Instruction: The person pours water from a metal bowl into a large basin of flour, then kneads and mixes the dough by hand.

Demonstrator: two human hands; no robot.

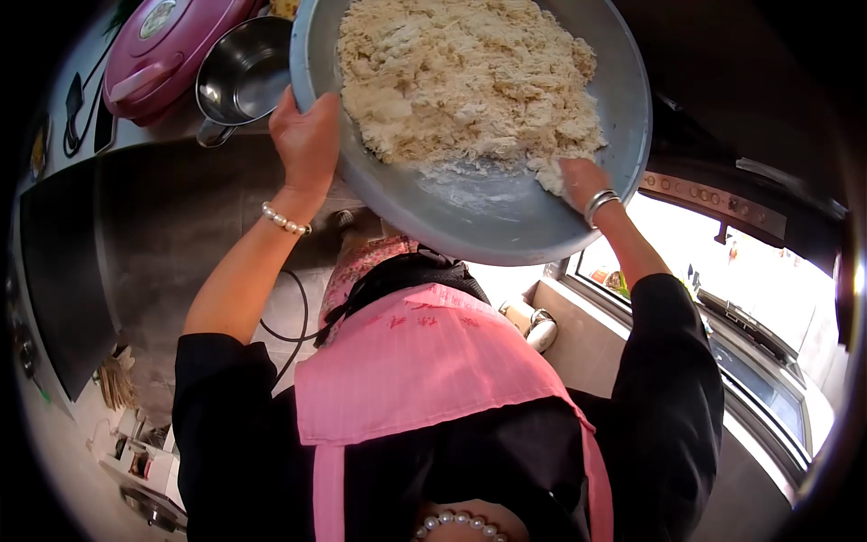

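Observation:
A wide grey basin (488, 221) is in front of me at the top of the view, holding a heap of shaggy, crumbly dough (470, 77). Loose white flour coats the basin's bare floor on the near side. With its thumb near the top edge, my left hand (309, 144) is closed on the basin's left rim. Inside the basin at the lower right, my right hand (585, 183) is closed on a clump at the heap's edge. Its fingertips are hidden in the dough.
A steel pot (248, 72) and a pink lidded appliance (172, 59) stand on the counter left of the basin. A dark panel with a row of knobs (713, 200) and a bright window (750, 271) lie to the right. Below, a black cable (302, 316) hangs in a loop.

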